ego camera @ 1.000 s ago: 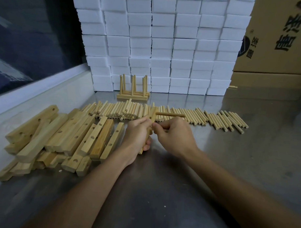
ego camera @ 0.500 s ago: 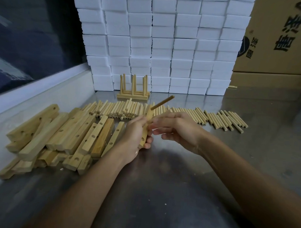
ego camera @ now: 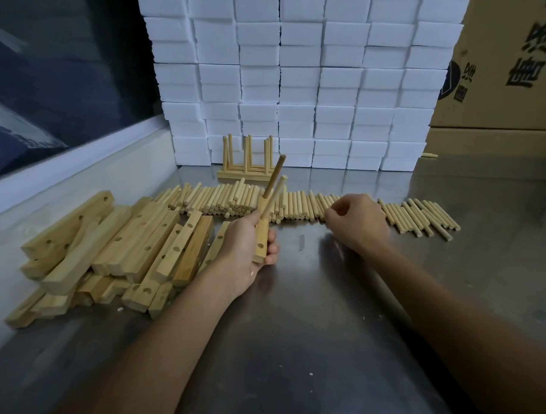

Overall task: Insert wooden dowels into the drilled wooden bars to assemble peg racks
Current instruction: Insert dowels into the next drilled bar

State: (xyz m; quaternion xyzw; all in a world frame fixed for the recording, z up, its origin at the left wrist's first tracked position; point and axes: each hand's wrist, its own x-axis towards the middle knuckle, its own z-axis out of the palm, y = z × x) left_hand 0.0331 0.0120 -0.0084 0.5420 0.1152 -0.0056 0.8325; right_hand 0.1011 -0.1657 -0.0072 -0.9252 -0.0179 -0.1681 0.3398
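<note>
Pale wood is what the left hand [ego camera: 245,246] grips: a short drilled wooden bar [ego camera: 261,237] held nearly upright over the steel tabletop [ego camera: 307,332], fingers curled round its lower half. Two slim round wooden dowels [ego camera: 274,183] stand out of its upper end, leaning up and away toward the finished peg rack [ego camera: 247,162] by the wall of white foam blocks [ego camera: 300,84]. One empty hole shows on the bar's face near the bottom, just above the fingers.

Off to the right, well apart from the bar, the right hand [ego camera: 356,222] rests over the long row of loose dowels [ego camera: 312,205], fingers curled down among them; whether it has pinched one yet I cannot tell. Those dowels lie with their long axes running away from the person, so a picked one would need carrying left and turning to meet the hole. Spare drilled bars [ego camera: 118,248] are heaped just beside the left hand.
</note>
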